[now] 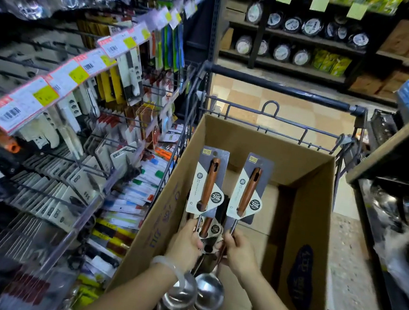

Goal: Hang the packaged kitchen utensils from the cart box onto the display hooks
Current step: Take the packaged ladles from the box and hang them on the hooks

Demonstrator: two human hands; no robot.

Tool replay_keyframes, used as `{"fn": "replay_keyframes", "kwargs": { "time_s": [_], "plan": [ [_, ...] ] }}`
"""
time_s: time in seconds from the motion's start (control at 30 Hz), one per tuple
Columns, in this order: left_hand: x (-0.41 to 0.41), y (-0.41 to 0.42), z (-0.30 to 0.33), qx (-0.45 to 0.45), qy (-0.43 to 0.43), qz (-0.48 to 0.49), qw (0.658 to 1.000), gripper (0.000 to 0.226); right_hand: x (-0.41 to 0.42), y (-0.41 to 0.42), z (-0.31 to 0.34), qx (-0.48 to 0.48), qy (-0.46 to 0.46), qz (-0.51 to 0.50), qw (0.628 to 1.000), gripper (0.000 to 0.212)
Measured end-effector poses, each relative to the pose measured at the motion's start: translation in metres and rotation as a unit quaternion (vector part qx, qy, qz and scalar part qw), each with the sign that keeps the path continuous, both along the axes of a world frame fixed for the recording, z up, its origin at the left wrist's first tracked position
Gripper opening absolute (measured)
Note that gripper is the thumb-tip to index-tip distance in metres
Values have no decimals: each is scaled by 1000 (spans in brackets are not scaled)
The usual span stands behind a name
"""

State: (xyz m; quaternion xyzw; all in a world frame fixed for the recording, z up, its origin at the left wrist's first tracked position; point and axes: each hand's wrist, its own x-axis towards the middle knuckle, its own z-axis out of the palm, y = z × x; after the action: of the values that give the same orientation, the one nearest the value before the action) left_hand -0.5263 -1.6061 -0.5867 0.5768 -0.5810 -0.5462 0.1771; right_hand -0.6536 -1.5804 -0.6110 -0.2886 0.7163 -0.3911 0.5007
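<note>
Over the open cardboard box, the left hand gripped the thin steel shaft of one carded ladle, and the right hand gripped another ladle. Both had wooden handles upright and shiny round bowls hanging near the wrists. More ladles lay half hidden beneath. The box sat in a wire cart; left of it, crowded display hooks blurred together.

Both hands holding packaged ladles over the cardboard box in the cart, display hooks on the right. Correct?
Not quite: the display hooks are on the person's left, not the right, as the head view shows. The rest stands: the left hand and right hand each grip the metal stem of a packaged ladle over the cardboard box in the cart.
</note>
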Motion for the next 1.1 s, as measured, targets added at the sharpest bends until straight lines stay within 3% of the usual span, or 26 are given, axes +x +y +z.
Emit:
{"fn": "replay_keyframes", "kwargs": {
  "time_s": [0.23,0.4,0.67,0.73,0.83,1.1],
  "plan": [
    [3,13,24,-5,84,69,994,25,-1,-8,17,-21,73,66,995,17],
    [22,19,38,-50,111,142,982,29,16,-15,40,-85,110,95,986,19],
    [87,45,65,-152,116,254,948,27,74,-25,91,-187,246,206,928,25],
    [108,57,76,-170,129,279,936,30,95,-21,105,-214,240,236,917,21],
    [141,88,94,-208,139,312,916,31,133,-2,125,-265,227,274,896,31],
    [228,229,133,-297,95,413,856,29,242,112,167,-341,200,400,827,36]
  ]
}}
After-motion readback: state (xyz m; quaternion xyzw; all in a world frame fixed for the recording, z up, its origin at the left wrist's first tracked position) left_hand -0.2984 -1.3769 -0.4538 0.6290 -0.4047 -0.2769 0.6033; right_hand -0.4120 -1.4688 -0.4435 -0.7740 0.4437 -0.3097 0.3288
